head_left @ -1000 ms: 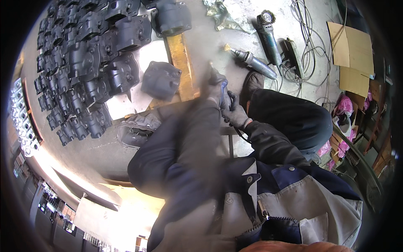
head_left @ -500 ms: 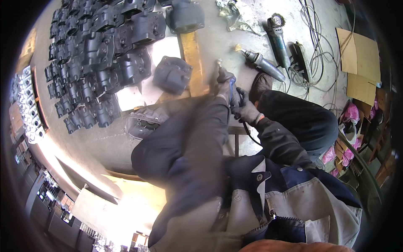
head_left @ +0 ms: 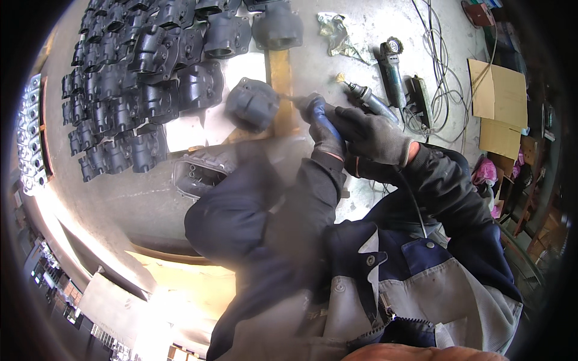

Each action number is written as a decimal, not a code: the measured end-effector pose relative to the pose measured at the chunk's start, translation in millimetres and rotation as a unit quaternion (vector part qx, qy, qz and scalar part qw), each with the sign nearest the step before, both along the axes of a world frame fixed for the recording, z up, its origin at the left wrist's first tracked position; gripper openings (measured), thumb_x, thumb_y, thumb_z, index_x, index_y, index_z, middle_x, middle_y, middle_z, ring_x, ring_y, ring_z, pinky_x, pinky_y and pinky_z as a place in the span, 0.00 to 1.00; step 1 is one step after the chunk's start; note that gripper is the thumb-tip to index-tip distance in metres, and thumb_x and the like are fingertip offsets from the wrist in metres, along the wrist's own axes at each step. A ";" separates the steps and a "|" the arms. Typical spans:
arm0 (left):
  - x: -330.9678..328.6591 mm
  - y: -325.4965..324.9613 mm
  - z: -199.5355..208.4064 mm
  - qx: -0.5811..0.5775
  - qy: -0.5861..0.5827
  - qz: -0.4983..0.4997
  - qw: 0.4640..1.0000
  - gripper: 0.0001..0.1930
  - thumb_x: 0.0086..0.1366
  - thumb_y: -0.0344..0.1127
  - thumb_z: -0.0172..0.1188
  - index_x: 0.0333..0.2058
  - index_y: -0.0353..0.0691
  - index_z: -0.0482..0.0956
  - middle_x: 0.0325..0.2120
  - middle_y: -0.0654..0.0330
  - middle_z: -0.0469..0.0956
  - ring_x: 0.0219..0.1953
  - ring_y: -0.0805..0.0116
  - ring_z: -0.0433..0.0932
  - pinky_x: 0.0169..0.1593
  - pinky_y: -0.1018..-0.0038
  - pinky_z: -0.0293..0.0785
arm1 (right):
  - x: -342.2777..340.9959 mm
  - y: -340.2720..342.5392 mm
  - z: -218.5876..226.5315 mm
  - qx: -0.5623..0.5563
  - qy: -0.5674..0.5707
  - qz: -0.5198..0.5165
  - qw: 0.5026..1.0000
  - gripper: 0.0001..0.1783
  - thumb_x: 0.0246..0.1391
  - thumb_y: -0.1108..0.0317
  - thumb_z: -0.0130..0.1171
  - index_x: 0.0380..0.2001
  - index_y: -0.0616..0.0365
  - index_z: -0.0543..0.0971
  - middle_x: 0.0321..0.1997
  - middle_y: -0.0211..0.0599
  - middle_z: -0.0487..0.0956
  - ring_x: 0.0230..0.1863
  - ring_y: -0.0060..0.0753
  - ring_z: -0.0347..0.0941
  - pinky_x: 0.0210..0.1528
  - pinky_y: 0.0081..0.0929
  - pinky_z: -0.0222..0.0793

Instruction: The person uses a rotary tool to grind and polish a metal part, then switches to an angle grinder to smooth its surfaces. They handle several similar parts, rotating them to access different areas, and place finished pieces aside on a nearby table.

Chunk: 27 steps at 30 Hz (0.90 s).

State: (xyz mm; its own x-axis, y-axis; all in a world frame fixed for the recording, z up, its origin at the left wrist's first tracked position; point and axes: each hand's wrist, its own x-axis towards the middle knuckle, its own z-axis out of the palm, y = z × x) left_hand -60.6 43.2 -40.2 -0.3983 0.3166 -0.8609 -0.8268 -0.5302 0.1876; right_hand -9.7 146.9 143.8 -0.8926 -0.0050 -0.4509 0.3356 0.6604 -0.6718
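Both gloved hands, left hand (head_left: 328,135) and right hand (head_left: 373,135), grip the die grinder (head_left: 313,108) at frame centre; its bit could skid off the loose dark casting (head_left: 251,105).

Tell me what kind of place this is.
Most likely a metal-finishing workshop. Rows of dark cast metal housings cover the concrete floor, an angle grinder with tangled cables lies nearby, and gloved hands work a small rotary tool against one casting.

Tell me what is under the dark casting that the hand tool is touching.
The dark casting rests on a yellowish wooden beam and a pale sheet on the concrete floor. The contact area beneath it is hidden.
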 end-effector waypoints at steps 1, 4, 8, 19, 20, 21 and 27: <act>-2.1 0.3 0.5 0.009 0.001 0.009 1.000 0.33 0.69 0.57 0.64 0.56 0.30 0.77 0.52 0.51 0.78 0.53 0.58 0.78 0.59 0.64 0.76 | -7.1 0.8 0.5 0.046 0.048 0.065 0.996 0.42 0.50 0.67 0.69 0.70 0.58 0.72 0.62 0.49 0.78 0.56 0.59 0.77 0.67 0.46 0.70; -5.4 -1.3 10.8 0.020 -0.002 0.037 0.999 0.30 0.70 0.59 0.60 0.52 0.34 0.77 0.47 0.53 0.79 0.49 0.56 0.80 0.54 0.62 0.80 | -24.4 3.2 -2.9 0.127 0.131 0.197 0.963 0.39 0.48 0.69 0.68 0.68 0.59 0.75 0.61 0.46 0.79 0.56 0.53 0.78 0.70 0.49 0.68; -14.4 -8.8 25.6 0.056 -0.040 0.061 0.996 0.29 0.68 0.58 0.62 0.53 0.38 0.75 0.46 0.55 0.77 0.48 0.59 0.79 0.52 0.64 0.80 | -39.1 3.0 -9.3 0.139 0.127 0.230 0.955 0.38 0.51 0.69 0.67 0.68 0.58 0.75 0.61 0.45 0.79 0.55 0.53 0.80 0.65 0.46 0.72; -32.5 -15.2 -3.7 0.218 0.043 0.086 0.971 0.17 0.73 0.53 0.55 0.35 0.46 0.73 0.32 0.62 0.78 0.34 0.66 0.80 0.40 0.70 0.80 | -89.3 -7.6 15.6 0.133 0.068 0.281 0.948 0.37 0.54 0.66 0.65 0.69 0.57 0.73 0.62 0.45 0.80 0.51 0.54 0.83 0.54 0.45 0.83; -34.2 -15.2 -8.7 0.230 0.053 0.092 0.967 0.17 0.74 0.53 0.54 0.33 0.46 0.73 0.30 0.62 0.78 0.33 0.66 0.80 0.39 0.71 0.80 | -94.8 -10.3 17.8 0.157 0.052 0.290 0.943 0.38 0.54 0.66 0.65 0.69 0.57 0.73 0.62 0.45 0.80 0.51 0.53 0.84 0.54 0.45 0.83; -35.9 -15.1 -12.5 0.255 0.045 0.100 0.961 0.17 0.75 0.52 0.53 0.33 0.46 0.73 0.30 0.62 0.78 0.33 0.66 0.80 0.39 0.70 0.80 | -100.8 -13.0 19.7 0.173 0.031 0.297 0.939 0.38 0.53 0.66 0.65 0.69 0.56 0.73 0.62 0.45 0.80 0.51 0.53 0.84 0.54 0.45 0.83; -42.8 -14.3 -11.9 0.258 0.043 0.115 0.958 0.18 0.77 0.53 0.51 0.34 0.46 0.76 0.30 0.59 0.81 0.32 0.65 0.81 0.37 0.70 0.81 | -130.5 -24.7 37.2 0.197 -0.030 0.361 0.911 0.39 0.50 0.65 0.67 0.68 0.54 0.74 0.61 0.44 0.81 0.49 0.53 0.85 0.52 0.46 0.83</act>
State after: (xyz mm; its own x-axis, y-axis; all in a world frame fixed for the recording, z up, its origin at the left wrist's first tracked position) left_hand -103.4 28.9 -52.1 -0.5719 0.5861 -0.5739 -0.6698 -0.7376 -0.0857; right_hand -140.3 122.2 181.0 -0.6951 -0.4083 -0.5917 -0.2528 0.9093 -0.3305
